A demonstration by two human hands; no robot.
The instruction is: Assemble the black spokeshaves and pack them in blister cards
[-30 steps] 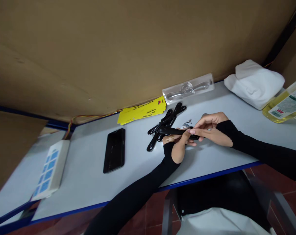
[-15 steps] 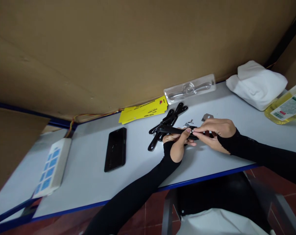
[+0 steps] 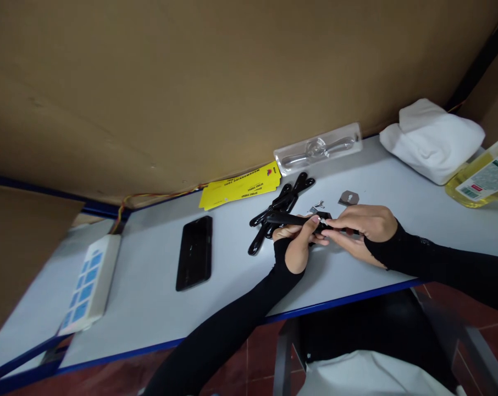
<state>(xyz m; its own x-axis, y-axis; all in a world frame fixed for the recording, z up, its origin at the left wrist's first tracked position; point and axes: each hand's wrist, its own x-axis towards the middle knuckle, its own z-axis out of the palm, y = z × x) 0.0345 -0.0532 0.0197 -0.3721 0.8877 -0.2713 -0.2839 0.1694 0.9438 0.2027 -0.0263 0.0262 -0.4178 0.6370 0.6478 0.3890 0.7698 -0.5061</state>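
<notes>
Left hand (image 3: 297,247): while its thumb is pressing on top, its fingers are gripping a black spokeshave (image 3: 288,219) near the middle
Right hand (image 3: 368,223): thumb and forefinger are pinching a small pale piece (image 3: 324,221) against the tool, just beside the left thumb; its exact form is too small to tell
Spokeshave: it is lying across the left hand above the grey table (image 3: 145,286), between three and four o'clock from the middle of the view; the clock directions below are running from this tool
Spokeshave bodies (image 3: 260,237): they are lying crossed in a glossy black pile at nine o'clock, the held handle overlapping them in view
Loose metal: a small steel fitting (image 3: 317,207) is lying near at one o'clock, a slotted steel plate (image 3: 348,198) at two, just beyond the right hand
Packaging: yellow printed cards (image 3: 241,190) are fanning out at ten o'clock, and a clear blister pack (image 3: 317,148) is resting at twelve
Far side: a white bundle (image 3: 432,140) is sitting at two o'clock, a bottle of yellow liquid (image 3: 482,179) next to it, nearer three
Phone (image 3: 194,253): it is lying toward nine o'clock, with a white power strip (image 3: 91,283) standing farther out that way
Chair (image 3: 360,319): it is standing at five o'clock, below the table edge
</notes>
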